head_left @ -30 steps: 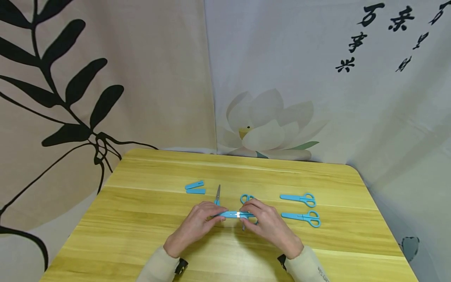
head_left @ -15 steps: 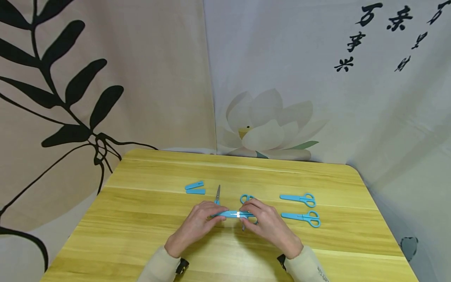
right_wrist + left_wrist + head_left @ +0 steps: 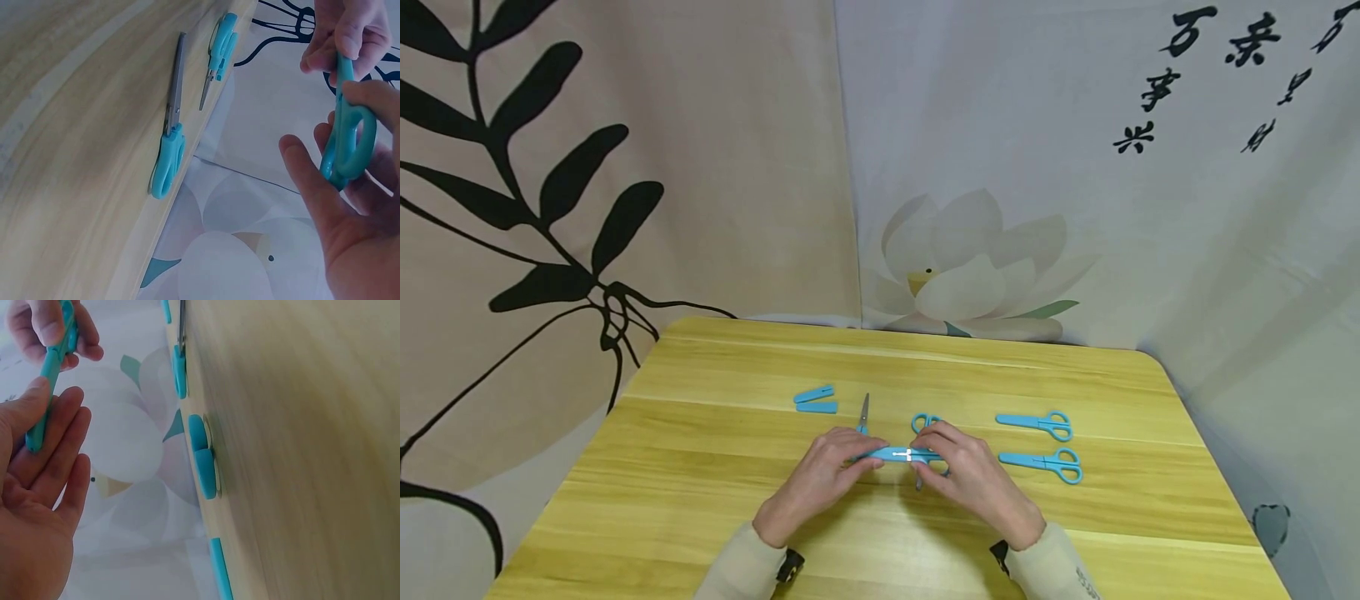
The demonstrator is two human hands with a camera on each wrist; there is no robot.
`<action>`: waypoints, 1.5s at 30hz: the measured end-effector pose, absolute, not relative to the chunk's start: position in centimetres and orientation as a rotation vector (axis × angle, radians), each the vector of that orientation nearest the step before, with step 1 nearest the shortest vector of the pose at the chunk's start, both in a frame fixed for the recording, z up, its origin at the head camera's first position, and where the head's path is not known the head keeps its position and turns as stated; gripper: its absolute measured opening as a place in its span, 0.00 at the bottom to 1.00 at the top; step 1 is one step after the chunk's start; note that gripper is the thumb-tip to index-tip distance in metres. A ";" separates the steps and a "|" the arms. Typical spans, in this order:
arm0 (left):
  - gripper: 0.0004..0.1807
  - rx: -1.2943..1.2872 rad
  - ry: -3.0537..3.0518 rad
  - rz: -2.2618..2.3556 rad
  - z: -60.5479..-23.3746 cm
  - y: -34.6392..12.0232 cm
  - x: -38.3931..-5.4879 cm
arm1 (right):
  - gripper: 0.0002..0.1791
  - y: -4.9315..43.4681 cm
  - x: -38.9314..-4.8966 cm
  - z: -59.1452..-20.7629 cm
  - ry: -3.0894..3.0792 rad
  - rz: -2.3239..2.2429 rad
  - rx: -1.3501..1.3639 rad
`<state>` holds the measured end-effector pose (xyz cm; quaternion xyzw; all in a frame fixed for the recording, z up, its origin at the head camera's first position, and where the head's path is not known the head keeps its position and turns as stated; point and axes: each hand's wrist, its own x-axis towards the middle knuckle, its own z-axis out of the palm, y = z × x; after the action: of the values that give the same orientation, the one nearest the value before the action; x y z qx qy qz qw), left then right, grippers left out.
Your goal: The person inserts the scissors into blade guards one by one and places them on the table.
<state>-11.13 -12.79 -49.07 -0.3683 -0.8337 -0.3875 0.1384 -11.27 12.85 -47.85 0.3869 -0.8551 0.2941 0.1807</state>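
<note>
My left hand [image 3: 822,479] pinches the blue sheath [image 3: 887,454] over the blades of a pair of scissors, thumb against fingers at its tip end. My right hand [image 3: 973,475] grips the blue handles [image 3: 357,140] of these scissors. In the right wrist view the sheathed scissors hang above the table, held between both hands. Bare-bladed scissors [image 3: 864,412] lie by the left fingertips, their handles mostly hidden by that hand. Another unsheathed pair of scissors [image 3: 925,422] lies partly beneath the right hand, its blade pointing toward the person.
On the wooden table [image 3: 722,517], two loose blue sheaths [image 3: 817,407] lie at the back left. To the right are two sheathed scissors, the farther scissors [image 3: 1026,422] and the nearer scissors [image 3: 1030,461], handles outward. A printed curtain [image 3: 760,167] hangs behind the table's far edge.
</note>
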 end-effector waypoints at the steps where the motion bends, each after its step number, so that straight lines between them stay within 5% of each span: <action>1: 0.12 -1.065 -2.412 -1.121 -49.1 -12.8 -11.1 | 0.13 12.8 -11.3 -47.9 -2.415 0.828 1.094; 32: 0.12 -1.053 -2.472 -1.078 -49.5 -12.0 -10.7 | 0.15 13.4 -10.9 -48.7 -2.396 0.823 1.114; 45: 0.27 -0.971 -2.592 -1.117 -49.4 -13.1 -10.2 | 0.17 16.9 -10.5 -48.5 -2.412 0.802 0.987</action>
<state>-10.18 -13.07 -49.43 -0.3244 -0.8658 -0.3730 0.0782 -10.52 16.89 -48.52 0.3543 -0.8657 0.2876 0.2058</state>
